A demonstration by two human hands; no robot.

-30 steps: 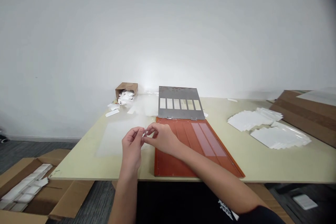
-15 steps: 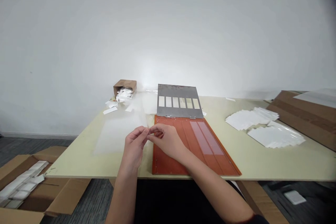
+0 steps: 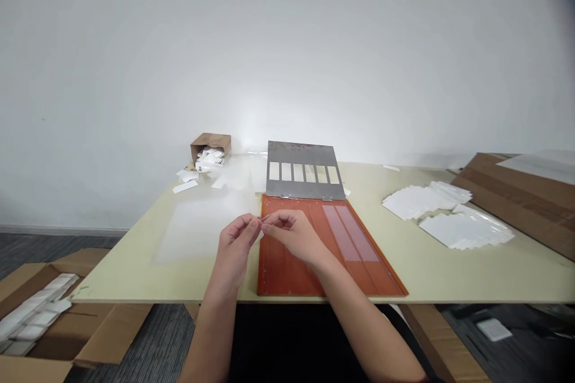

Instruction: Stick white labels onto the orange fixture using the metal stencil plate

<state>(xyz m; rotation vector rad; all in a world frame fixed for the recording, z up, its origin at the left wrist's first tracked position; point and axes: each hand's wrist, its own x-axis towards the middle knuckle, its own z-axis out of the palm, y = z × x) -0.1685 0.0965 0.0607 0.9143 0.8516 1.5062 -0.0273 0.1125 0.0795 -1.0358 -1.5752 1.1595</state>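
Observation:
My left hand (image 3: 237, 245) and my right hand (image 3: 294, 236) meet fingertip to fingertip over the left edge of an orange-red board (image 3: 291, 275). Both are pinched closed; whatever lies between the fingers is too small or too clear to make out. Two clear strips (image 3: 350, 230) lie side by side on the right half of the board. Hinged to its far edge, a grey metal plate (image 3: 300, 152) with a row of several rectangular cut-outs leans back. To the left of my hands lies a translucent sheet (image 3: 188, 230) on the table.
A small cardboard box (image 3: 215, 139) spills white pieces at the back left. Fanned white packets (image 3: 465, 227) lie at the right, beside a large brown carton (image 3: 516, 203). On the floor at left stands an open carton (image 3: 110, 329) with white stacks inside.
My joined hands have shifted slightly to the right relative to the board, and the fingertips are still pinched together. The camera view has turned a little; the board and packets lie as before.

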